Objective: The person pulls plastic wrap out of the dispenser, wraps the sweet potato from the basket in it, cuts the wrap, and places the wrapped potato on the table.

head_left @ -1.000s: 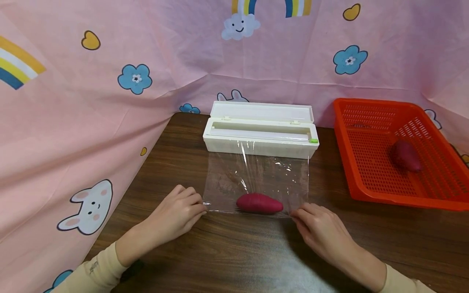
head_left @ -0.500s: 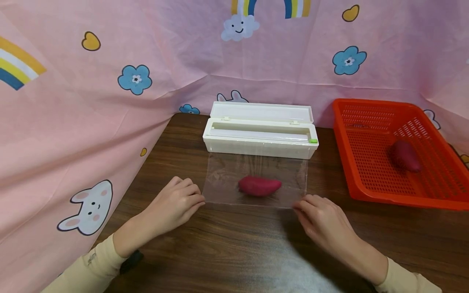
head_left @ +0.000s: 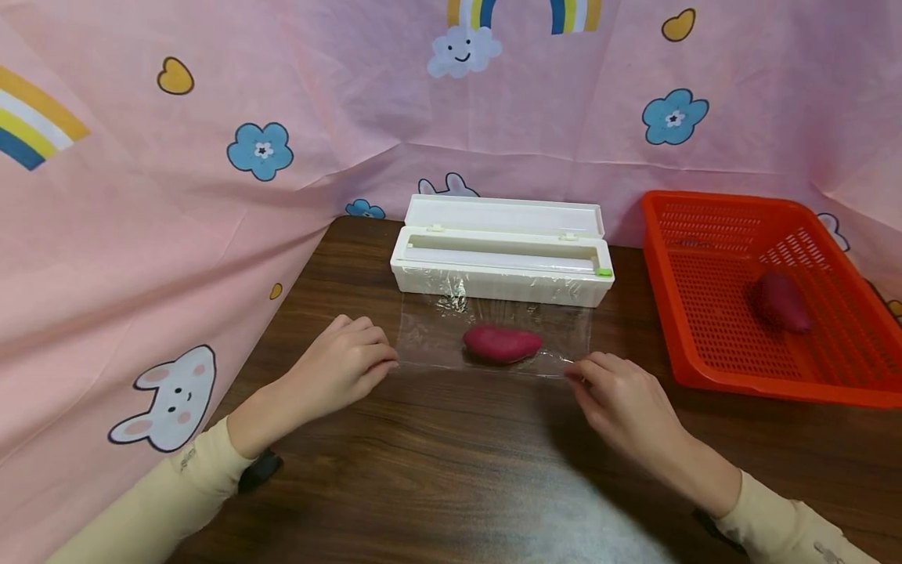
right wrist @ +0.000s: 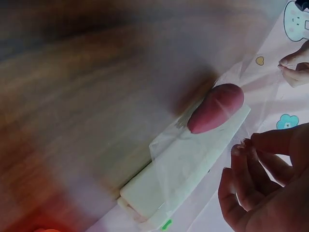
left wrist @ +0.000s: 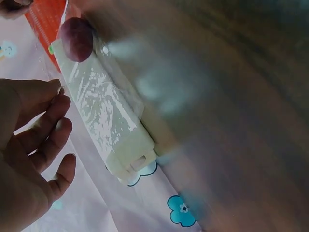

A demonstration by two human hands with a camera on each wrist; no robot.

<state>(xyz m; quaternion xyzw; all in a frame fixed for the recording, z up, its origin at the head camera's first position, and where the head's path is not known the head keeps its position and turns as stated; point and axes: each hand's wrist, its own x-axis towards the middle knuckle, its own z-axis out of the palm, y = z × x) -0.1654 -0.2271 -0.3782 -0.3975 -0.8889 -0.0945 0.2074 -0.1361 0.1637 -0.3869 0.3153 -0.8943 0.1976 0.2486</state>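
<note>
A reddish-purple sweet potato lies within the sheet of clear cling film that runs out from the long white dispenser box. My left hand pinches the near left corner of the film, thumb against fingertips. At the near right corner my right hand pinches the film likewise. Between the two hands the film's near edge is stretched taut. In the right wrist view the sweet potato shows with film around it, and the fingertips of the right hand come together on the film.
The box's lid stands open at the back, showing the film roll; a green slider sits at its right end. An orange-red plastic basket at the right holds another sweet potato. A pink patterned cloth hangs behind the wooden table.
Both hands have moved forward toward the box, carrying the film's near edge with them. The sweet potato has shifted toward the box too, and the stretch of film in front of the box looks shorter.
</note>
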